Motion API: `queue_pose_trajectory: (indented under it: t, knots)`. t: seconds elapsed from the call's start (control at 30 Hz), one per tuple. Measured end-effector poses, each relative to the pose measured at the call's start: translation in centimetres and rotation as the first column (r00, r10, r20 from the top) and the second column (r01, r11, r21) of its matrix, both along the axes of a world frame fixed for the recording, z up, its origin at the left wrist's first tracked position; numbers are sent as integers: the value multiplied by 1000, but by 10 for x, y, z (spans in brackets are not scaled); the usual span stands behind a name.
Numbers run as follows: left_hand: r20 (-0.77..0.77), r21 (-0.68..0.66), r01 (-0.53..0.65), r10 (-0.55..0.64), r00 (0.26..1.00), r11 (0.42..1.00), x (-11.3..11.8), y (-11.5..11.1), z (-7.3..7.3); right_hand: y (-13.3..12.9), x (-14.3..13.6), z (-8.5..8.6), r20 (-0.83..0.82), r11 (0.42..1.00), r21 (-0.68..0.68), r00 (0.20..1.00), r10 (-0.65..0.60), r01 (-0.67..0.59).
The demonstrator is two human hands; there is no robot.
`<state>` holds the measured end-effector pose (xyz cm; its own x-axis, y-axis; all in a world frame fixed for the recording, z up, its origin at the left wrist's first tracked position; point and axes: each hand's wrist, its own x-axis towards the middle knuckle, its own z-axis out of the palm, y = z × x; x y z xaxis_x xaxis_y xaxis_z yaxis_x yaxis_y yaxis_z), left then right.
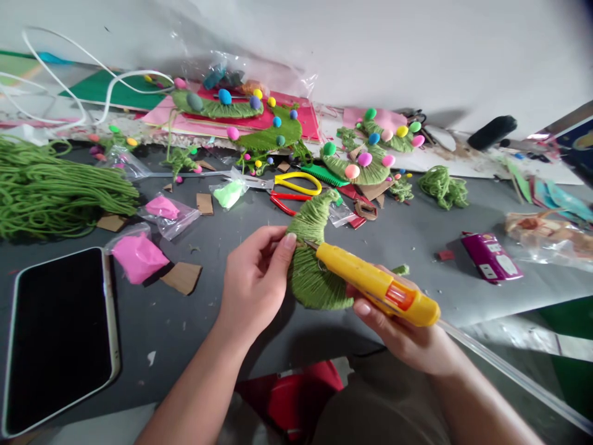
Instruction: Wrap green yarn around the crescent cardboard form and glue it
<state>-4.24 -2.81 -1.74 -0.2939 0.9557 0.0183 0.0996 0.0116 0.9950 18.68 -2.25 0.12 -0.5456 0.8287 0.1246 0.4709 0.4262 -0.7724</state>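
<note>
A curved shape wrapped in green yarn [319, 281] is held up over the grey table. My left hand [257, 278] pinches its left edge between thumb and fingers. In my right hand [398, 321] is a yellow glue gun [370, 278] with a clear glue stick [514, 371] trailing from its back end. The metal nozzle points left and lies at the middle of the green shape, close to my left thumb. Some fingers of my right hand are hidden behind the glue gun and the shape's lower right part.
Scissors with yellow handles [299, 182] and red-handled pliers [282, 201] lie beyond my hands. Green yarn [65, 188], a pink clay bag [139, 256] and a phone [62, 340] are at left. A purple packet [492, 256] sits at right. Decorated green shapes [217, 108] lie at the back.
</note>
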Motion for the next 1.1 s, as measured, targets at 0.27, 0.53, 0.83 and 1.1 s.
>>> queue_pose_trajectory:
  t: [0.27, 0.53, 0.83, 1.1]
  knots:
    - [-15, 1, 4, -4, 1000, 1000, 0, 1, 1, 1, -4, -1, 32, 990, 129, 998, 49, -52]
    - [-25, -9, -2, 2, 1000, 1000, 0, 0, 0, 1, -4, 1, 50, 991, 124, 998, 47, -53]
    - [-37, -9, -2, 2, 999, 1000, 1, 1, 2, 1, -3, 1, 52, 997, 67, 998, 35, -38]
    - [-18, -16, 3, -4, 1000, 1000, 0, -1, -1, -1, -1, 2, 61, 999, 26, 998, 26, -28]
